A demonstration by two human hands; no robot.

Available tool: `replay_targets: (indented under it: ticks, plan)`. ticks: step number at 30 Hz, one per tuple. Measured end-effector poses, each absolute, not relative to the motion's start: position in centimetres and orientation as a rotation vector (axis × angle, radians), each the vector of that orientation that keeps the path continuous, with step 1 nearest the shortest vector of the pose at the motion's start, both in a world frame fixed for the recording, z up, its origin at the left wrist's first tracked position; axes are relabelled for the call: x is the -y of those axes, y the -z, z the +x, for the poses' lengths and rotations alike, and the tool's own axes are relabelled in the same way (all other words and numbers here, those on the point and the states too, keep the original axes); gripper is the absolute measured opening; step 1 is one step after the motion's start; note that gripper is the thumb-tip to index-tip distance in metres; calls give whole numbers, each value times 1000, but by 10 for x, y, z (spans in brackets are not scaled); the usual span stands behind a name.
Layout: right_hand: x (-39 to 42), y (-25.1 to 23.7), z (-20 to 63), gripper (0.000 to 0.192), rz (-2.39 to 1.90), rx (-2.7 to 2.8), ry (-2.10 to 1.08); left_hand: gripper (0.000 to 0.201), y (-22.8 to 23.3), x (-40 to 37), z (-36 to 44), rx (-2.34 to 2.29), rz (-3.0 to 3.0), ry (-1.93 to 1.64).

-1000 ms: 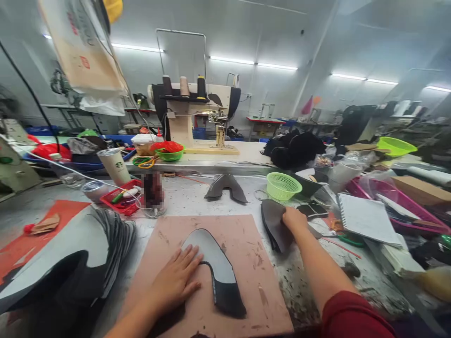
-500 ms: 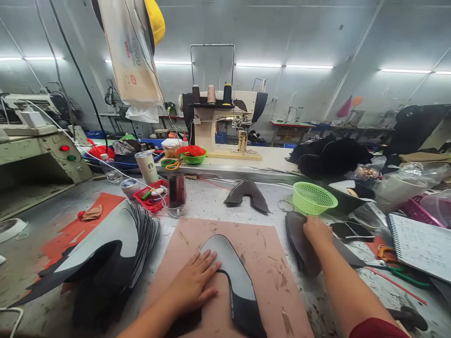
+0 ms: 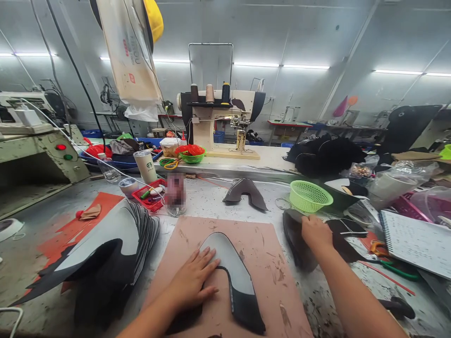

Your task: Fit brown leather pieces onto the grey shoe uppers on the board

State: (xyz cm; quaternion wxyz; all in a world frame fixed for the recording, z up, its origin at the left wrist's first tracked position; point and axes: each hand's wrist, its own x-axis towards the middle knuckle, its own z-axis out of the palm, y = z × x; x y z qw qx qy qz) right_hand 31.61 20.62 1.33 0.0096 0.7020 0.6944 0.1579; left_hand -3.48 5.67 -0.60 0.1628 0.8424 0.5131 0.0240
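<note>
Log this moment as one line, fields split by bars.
left hand: flat on two-tone piece | right hand: touching dark pieces | pink board: under two-tone piece | stacked pieces: left of pink board

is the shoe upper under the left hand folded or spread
Spread: the shoe upper lies flat on the pink board, its sides apart, under the left hand.

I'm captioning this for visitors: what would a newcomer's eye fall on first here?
Probably the left hand, spread on a curved grey-and-black piece atop the pink board. Next, the thick stack of similar pieces at left. Beyond, mid-picture, stands a cream sewing machine.
</note>
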Motion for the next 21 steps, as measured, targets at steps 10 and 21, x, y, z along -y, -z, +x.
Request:
replay_targets:
  ticks: [10,21]
  plan:
    - [-70,-112,235,20,1372,-3091,846,92,-37,-49,0,-1173,1723,-806]
    - [-109,10,161,53,1909,-2615,1884,52,-15,-68,-33,-1523,1213,-800]
